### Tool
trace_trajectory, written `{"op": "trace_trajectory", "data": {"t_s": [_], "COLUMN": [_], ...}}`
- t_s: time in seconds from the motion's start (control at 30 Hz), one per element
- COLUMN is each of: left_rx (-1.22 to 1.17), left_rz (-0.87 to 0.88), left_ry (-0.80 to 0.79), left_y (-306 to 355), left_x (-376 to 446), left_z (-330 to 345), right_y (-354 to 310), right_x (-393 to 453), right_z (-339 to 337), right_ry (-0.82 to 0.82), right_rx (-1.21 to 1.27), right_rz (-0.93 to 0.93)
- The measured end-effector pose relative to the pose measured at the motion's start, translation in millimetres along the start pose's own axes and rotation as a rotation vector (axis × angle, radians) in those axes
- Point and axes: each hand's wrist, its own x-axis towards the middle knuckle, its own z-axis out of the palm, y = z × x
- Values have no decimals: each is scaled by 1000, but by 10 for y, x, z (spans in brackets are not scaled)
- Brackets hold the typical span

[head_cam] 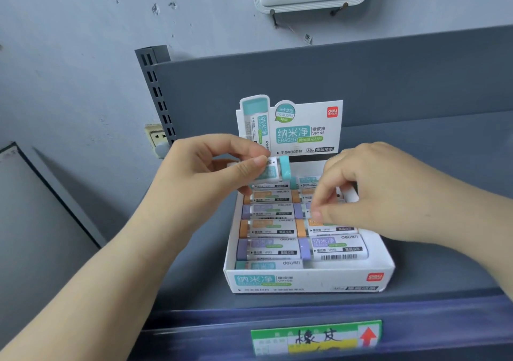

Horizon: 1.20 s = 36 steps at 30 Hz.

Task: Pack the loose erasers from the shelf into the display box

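We see the white cardboard display box (305,281) on the grey metal shelf (444,263), rows of paper-sleeved erasers (270,248) inside. Our left hand (211,172) pinches a teal-capped white eraser (277,170) over the box's 12 o'clock end. Our right hand (369,191), at 3 o'clock, curls fingers down onto the packed rows; whether it grips one, we cannot tell.

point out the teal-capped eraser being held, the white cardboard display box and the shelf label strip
teal-capped white eraser (283,169), head view, on its teal cap
white cardboard display box (305,280), head view, on its front wall
green and yellow shelf label strip (316,338), head view, on its middle
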Motion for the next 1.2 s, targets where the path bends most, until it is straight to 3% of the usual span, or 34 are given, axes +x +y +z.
{"op": "trace_trajectory", "data": {"t_s": [0.13,0.27,0.5,0.77,0.97,1.2], "left_rx": [-88,-104,144,-21,-17,319], "left_rz": [-15,-23,89,30,40,102], "left_ry": [-8,-22,-44,-41,-117,-100], "left_y": [26,31,13,38,44,-22], "left_x": [19,42,19,22,-16,-29], "left_z": [39,45,78,85,18,-53], "right_y": [-83,-83,-7,-10,45,276], "right_x": [42,97,124,58,25,-69], "right_z": [-47,3,25,53,-8,-154], "right_ry": [136,244,341,243,152,-97], "right_rx": [300,435,563,326,457,264], "right_rz": [-26,-28,-35,-28,-31,-128]}}
